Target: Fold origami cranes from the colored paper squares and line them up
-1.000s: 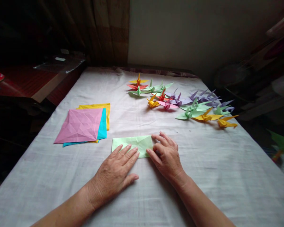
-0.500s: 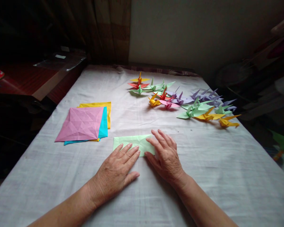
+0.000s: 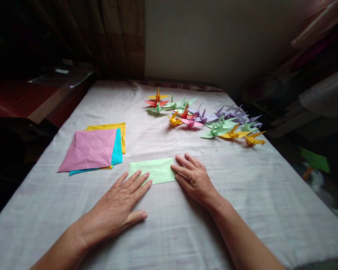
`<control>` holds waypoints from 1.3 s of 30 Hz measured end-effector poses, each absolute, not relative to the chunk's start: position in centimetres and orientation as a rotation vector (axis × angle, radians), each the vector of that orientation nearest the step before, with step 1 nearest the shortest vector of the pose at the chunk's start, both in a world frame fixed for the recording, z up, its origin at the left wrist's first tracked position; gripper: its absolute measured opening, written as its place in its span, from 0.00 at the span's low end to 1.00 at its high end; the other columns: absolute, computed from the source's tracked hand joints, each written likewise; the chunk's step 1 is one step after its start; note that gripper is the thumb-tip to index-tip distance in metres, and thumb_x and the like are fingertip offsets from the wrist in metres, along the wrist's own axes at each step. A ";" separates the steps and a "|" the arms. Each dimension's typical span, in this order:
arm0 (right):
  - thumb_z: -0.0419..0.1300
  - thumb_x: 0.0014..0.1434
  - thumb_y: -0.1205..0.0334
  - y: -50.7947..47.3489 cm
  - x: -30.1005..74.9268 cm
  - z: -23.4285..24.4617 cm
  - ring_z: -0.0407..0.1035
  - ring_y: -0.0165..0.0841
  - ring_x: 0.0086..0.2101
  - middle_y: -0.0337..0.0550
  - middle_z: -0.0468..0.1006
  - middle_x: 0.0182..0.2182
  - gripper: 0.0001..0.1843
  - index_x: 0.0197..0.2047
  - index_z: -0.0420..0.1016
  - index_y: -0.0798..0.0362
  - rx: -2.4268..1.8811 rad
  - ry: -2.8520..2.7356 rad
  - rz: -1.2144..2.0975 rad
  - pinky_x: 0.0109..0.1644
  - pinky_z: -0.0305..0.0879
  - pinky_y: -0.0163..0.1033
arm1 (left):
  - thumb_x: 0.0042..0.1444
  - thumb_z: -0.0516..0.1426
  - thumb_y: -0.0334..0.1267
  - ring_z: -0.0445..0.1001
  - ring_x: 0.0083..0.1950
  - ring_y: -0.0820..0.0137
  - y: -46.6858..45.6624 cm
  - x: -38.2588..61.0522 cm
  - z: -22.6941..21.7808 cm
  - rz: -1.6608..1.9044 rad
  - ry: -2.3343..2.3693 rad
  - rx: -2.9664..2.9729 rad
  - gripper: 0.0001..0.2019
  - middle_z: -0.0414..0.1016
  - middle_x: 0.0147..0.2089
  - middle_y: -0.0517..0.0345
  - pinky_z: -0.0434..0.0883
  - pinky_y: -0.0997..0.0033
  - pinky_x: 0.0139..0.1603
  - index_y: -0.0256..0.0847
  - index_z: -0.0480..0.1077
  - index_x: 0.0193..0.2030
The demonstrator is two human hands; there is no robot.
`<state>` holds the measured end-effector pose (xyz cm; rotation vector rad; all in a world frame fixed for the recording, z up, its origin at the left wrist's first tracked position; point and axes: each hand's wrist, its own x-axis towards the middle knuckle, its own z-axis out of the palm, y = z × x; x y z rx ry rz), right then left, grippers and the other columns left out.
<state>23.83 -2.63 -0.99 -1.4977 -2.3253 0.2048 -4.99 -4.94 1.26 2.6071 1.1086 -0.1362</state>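
Note:
A light green sheet of paper (image 3: 159, 170), folded into a rectangle, lies flat on the cloth between my hands. The fingertips of my left hand (image 3: 118, 204) rest on its lower left part, with the fingers spread and the thumb out to the side. My right hand (image 3: 195, 178) is at the paper's right end, its fingers stretched out and the fingertips at the edge. Creases show across the paper's surface.
To the left lies a stack of creased paper squares (image 3: 92, 150), pink on top, with blue and yellow below. Several folded paper cranes (image 3: 221, 127) stand at the back right. A clear plastic packet (image 3: 67, 77) lies on the brown furniture at the far left.
My left hand has slid left along the green paper, and my right hand has shifted to its right end, showing more of the paper. The whole view has turned slightly.

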 end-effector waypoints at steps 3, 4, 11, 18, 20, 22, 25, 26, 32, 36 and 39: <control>0.58 0.63 0.62 -2.5 23.9 -1.1 0.58 0.49 0.63 0.44 0.71 0.61 0.17 0.54 0.76 0.43 -1.483 -2.311 0.214 0.62 0.56 0.59 | 0.63 0.48 0.61 0.47 0.75 0.54 -4.7 -5.3 1.4 -0.158 1.089 2.587 0.36 0.47 0.75 0.53 0.44 0.45 0.72 0.50 0.45 0.74; 0.57 0.63 0.62 -2.4 23.8 -1.0 0.59 0.49 0.62 0.45 0.71 0.60 0.17 0.54 0.76 0.44 -1.475 -2.302 0.220 0.62 0.55 0.59 | 0.63 0.48 0.61 0.47 0.75 0.54 -4.7 -5.4 1.4 -0.156 1.086 2.587 0.36 0.47 0.75 0.53 0.44 0.45 0.72 0.50 0.45 0.74; 0.57 0.62 0.64 0.0 21.4 1.7 0.70 0.40 0.52 0.49 0.78 0.52 0.20 0.57 0.71 0.53 -1.487 -2.360 0.345 0.56 0.63 0.45 | 0.65 0.50 0.56 0.53 0.73 0.55 -4.1 -5.2 0.8 -0.012 1.091 2.660 0.31 0.52 0.73 0.50 0.46 0.45 0.72 0.49 0.53 0.71; 0.64 0.57 0.54 1.8 20.0 5.2 0.72 0.34 0.33 0.42 0.81 0.34 0.10 0.39 0.80 0.49 -1.824 -2.441 0.543 0.34 0.61 0.34 | 0.67 0.50 0.43 0.66 0.66 0.57 -3.4 -5.0 0.4 0.368 1.025 2.830 0.17 0.70 0.64 0.52 0.50 0.41 0.70 0.46 0.69 0.60; 0.63 0.56 0.54 1.8 20.1 5.5 0.70 0.31 0.29 0.39 0.80 0.30 0.09 0.35 0.80 0.50 -1.856 -2.402 0.646 0.30 0.57 0.33 | 0.67 0.50 0.40 0.67 0.65 0.56 -3.5 -4.6 0.5 0.435 1.013 2.878 0.16 0.71 0.63 0.52 0.53 0.40 0.69 0.46 0.70 0.59; 0.63 0.57 0.56 1.7 20.1 5.5 0.69 0.30 0.28 0.39 0.80 0.29 0.08 0.35 0.79 0.50 -1.885 -2.348 0.695 0.29 0.56 0.33 | 0.67 0.50 0.39 0.68 0.64 0.56 -3.8 -4.0 0.6 0.468 0.987 2.916 0.17 0.71 0.63 0.51 0.56 0.42 0.68 0.44 0.69 0.60; 0.62 0.57 0.59 1.0 20.2 5.0 0.70 0.30 0.29 0.39 0.80 0.29 0.07 0.37 0.78 0.51 -1.930 -2.252 0.689 0.31 0.56 0.33 | 0.67 0.51 0.40 0.69 0.64 0.57 -4.4 -3.1 0.6 0.448 0.958 2.939 0.18 0.71 0.63 0.51 0.61 0.49 0.67 0.42 0.68 0.61; 0.62 0.57 0.60 0.7 20.2 4.7 0.70 0.31 0.29 0.38 0.80 0.30 0.07 0.39 0.77 0.51 -1.939 -2.221 0.681 0.31 0.57 0.33 | 0.66 0.52 0.40 0.69 0.64 0.57 -4.6 -2.8 0.6 0.436 0.963 2.939 0.18 0.72 0.63 0.51 0.62 0.51 0.66 0.41 0.68 0.61; 0.58 0.60 0.61 -2.1 21.3 3.3 0.68 0.30 0.26 0.34 0.77 0.25 0.12 0.47 0.74 0.50 -1.873 -2.093 0.691 0.32 0.58 0.33 | 0.65 0.54 0.43 0.70 0.62 0.56 -5.1 -2.3 0.6 0.441 1.104 2.876 0.18 0.73 0.61 0.50 0.62 0.50 0.65 0.41 0.70 0.59; 0.52 0.58 0.69 -2.7 22.7 3.2 0.74 0.31 0.34 0.41 0.81 0.38 0.22 0.55 0.71 0.50 -1.544 -2.107 0.855 0.39 0.67 0.36 | 0.65 0.54 0.44 0.69 0.62 0.56 -5.1 -2.4 0.7 0.427 1.133 2.840 0.18 0.73 0.61 0.51 0.60 0.49 0.66 0.42 0.71 0.58; 0.48 0.50 0.76 -1.8 23.8 3.5 0.73 0.33 0.46 0.42 0.79 0.49 0.30 0.53 0.74 0.50 -1.270 -2.230 1.025 0.48 0.69 0.39 | 0.64 0.55 0.44 0.68 0.63 0.55 -5.1 -2.6 0.8 0.390 1.138 2.839 0.18 0.72 0.62 0.50 0.60 0.50 0.66 0.42 0.70 0.58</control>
